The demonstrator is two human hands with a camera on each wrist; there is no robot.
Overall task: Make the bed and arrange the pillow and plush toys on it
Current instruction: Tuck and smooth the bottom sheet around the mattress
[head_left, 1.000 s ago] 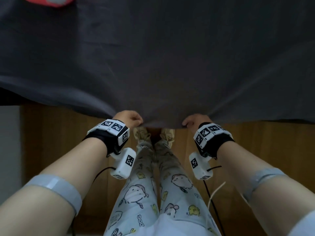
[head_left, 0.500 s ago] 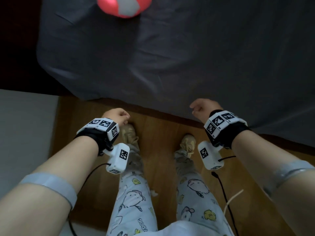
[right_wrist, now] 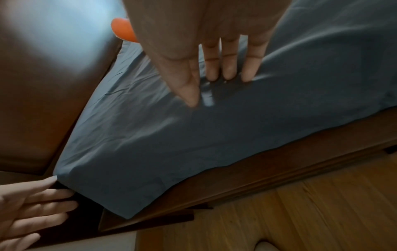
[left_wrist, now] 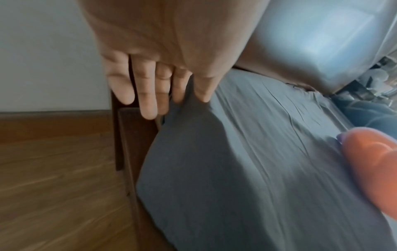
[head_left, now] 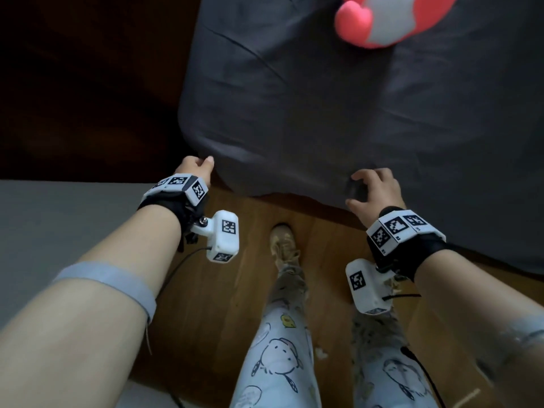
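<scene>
A dark grey sheet (head_left: 323, 113) lies over the bed, with wrinkles near its corner. A pink and white plush toy (head_left: 382, 22) rests on it at the top edge of the head view, and shows as an orange blur (left_wrist: 373, 169) in the left wrist view. My left hand (head_left: 195, 169) is at the sheet's corner (right_wrist: 64, 173), fingers (left_wrist: 148, 101) straight, thumb tip touching the fabric. My right hand (head_left: 374, 192) is on the sheet near the bed's side edge, spread fingertips (right_wrist: 249, 74) pressing down on the cloth. No pillow is in view.
A dark wooden bed frame (right_wrist: 279, 166) runs under the sheet's edge. A brown padded headboard (right_wrist: 43, 84) stands by the corner. The wooden floor (head_left: 235, 290) holds my legs and feet. A pale wall (head_left: 59, 225) is at my left.
Both hands held the sheet's edge up a second ago, then let go. The sheet has settled on the bed, and my hands now rest at its corner and side.
</scene>
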